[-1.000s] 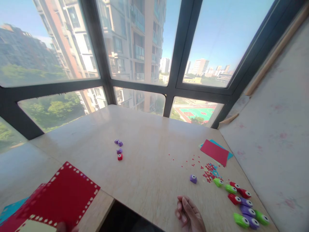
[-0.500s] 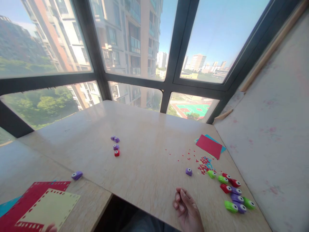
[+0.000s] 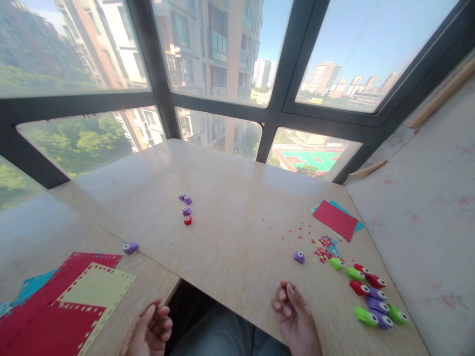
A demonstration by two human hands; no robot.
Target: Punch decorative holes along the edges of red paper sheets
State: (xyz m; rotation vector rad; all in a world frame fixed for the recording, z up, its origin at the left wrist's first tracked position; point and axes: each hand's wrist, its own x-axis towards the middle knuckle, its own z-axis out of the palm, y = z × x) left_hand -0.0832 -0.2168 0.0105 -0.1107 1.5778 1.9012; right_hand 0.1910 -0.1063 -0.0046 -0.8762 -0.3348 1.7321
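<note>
My left hand (image 3: 150,330) hovers at the table's front edge, just right of the punched sheets, with its fingers curled in and nothing visible in them. Over the edge on the other side is my right hand (image 3: 295,316), fingers bent and thumb close to the index finger; I see nothing in it. Nearest to it stands a purple craft punch (image 3: 299,257). A yellow sheet (image 3: 98,286) and red sheets (image 3: 55,326), their borders cut with small holes, lie left of my left hand. Another purple craft punch (image 3: 130,247) rests behind them.
Several green, red and purple craft punches (image 3: 377,304) cluster at the right. Beside them lies a pile of red and blue paper bits (image 3: 327,248), with stacked coloured sheets (image 3: 336,220) behind. A small row of punches (image 3: 186,210) stands mid-table. Windows and a wall border the table.
My left hand has come up into view from the lower left, off the punched sheets. My right hand keeps its curled pose. The camera view has shifted slightly.
</note>
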